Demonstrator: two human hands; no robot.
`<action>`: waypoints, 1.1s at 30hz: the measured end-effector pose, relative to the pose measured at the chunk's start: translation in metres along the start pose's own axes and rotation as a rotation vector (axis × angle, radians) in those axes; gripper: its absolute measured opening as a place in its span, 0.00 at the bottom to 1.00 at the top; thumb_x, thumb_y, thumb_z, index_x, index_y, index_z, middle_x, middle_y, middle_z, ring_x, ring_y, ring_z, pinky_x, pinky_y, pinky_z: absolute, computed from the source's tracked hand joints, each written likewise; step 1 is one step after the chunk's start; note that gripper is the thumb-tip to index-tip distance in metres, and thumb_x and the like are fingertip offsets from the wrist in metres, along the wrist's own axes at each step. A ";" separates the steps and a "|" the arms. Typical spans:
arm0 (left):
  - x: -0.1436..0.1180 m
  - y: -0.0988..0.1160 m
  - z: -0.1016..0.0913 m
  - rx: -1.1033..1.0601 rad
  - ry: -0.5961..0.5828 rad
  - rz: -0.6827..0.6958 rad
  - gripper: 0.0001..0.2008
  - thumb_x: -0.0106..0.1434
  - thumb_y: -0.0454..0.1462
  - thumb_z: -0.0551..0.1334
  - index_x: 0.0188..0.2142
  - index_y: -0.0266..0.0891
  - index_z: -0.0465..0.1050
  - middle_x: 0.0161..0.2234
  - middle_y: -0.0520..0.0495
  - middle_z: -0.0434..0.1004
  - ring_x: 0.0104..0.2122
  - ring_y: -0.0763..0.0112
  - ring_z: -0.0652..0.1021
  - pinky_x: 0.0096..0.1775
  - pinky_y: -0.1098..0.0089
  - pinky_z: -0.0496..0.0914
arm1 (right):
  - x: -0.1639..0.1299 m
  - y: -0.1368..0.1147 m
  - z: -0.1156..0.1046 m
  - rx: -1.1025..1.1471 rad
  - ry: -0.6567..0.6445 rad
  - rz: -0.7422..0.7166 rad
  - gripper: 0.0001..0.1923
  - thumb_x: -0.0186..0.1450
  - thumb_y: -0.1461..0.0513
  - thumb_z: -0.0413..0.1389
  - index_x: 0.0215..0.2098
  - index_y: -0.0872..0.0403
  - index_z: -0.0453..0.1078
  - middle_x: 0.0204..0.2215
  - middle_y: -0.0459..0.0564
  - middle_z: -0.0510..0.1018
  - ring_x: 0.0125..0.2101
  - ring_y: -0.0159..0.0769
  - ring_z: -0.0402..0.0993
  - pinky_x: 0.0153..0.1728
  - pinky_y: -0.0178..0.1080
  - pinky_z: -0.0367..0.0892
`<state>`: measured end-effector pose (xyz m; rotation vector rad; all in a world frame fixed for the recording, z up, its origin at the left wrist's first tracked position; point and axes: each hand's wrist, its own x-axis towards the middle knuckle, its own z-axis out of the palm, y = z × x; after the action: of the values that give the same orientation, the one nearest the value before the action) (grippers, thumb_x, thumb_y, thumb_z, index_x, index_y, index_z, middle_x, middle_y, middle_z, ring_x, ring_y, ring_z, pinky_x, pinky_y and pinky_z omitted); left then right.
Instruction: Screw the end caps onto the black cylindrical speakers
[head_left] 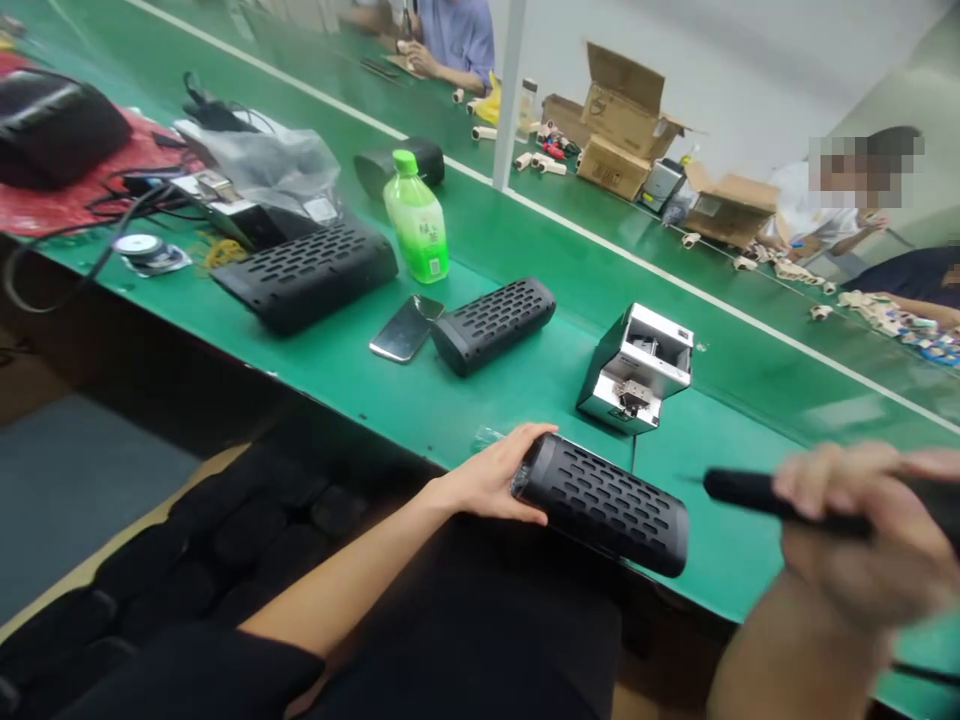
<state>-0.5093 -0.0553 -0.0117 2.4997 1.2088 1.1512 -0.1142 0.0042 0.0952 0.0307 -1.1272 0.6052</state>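
Gripping one end of a black perforated speaker, the left hand has thumb under and fingers curled over the cap. Speaker lies tilted across the near edge of the green bench, its far end pointing right, partly over the person's lap. Right hand, blurred, near right, fingers clenched around a black tool handle whose tip points left toward the speaker; tip and speaker apart. Just beyond the speaker sits a small silver machine, upright on the bench. Left of that, a second black speaker lies on the bench, a phone touching or just beside its left end, cannot tell which. Farther left, a larger black perforated housing, with a green bottle upright just behind it. Clear plastic bag and cables far left. White stripe runs along the bench. Across it, cardboard boxes and small white parts; other people sit at the far side, one person's hand at top centre.
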 end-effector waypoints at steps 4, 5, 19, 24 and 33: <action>0.001 0.002 -0.001 -0.003 0.008 -0.005 0.69 0.74 0.82 0.76 0.90 0.40 0.56 0.80 0.21 0.68 0.80 0.27 0.75 0.84 0.31 0.72 | 0.050 0.069 0.073 -0.014 0.049 -0.055 0.19 0.63 0.57 0.76 0.39 0.49 0.71 0.21 0.36 0.72 0.16 0.36 0.71 0.23 0.40 0.76; 0.001 0.002 0.000 -0.006 0.010 -0.005 0.69 0.74 0.81 0.76 0.90 0.39 0.56 0.81 0.21 0.68 0.80 0.27 0.75 0.84 0.31 0.72 | 0.056 0.084 0.086 -0.021 0.055 -0.053 0.16 0.61 0.58 0.75 0.36 0.49 0.72 0.20 0.38 0.72 0.16 0.37 0.72 0.23 0.41 0.76; 0.000 0.001 0.003 0.001 0.014 0.015 0.70 0.77 0.77 0.77 0.92 0.34 0.51 0.83 0.15 0.64 0.84 0.25 0.71 0.85 0.29 0.70 | 0.061 0.108 0.110 -0.054 0.073 0.169 0.13 0.51 0.56 0.72 0.30 0.50 0.76 0.18 0.40 0.69 0.15 0.36 0.66 0.16 0.41 0.69; 0.003 0.001 0.005 0.013 0.032 0.065 0.66 0.79 0.77 0.75 0.90 0.34 0.54 0.80 0.18 0.69 0.81 0.29 0.75 0.83 0.33 0.74 | 0.034 0.064 0.127 0.031 0.012 0.187 0.12 0.55 0.60 0.72 0.35 0.48 0.76 0.19 0.38 0.69 0.16 0.34 0.64 0.19 0.40 0.68; 0.006 -0.002 0.006 -0.029 0.070 0.164 0.59 0.78 0.68 0.83 0.86 0.39 0.58 0.77 0.22 0.72 0.78 0.30 0.77 0.81 0.32 0.76 | -0.008 0.035 0.155 0.130 -0.222 0.142 0.10 0.71 0.65 0.72 0.45 0.48 0.78 0.23 0.38 0.73 0.19 0.34 0.71 0.24 0.41 0.71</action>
<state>-0.5042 -0.0488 -0.0134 2.5980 1.0099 1.2946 -0.2629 -0.0196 0.1477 0.1328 -1.3104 0.8159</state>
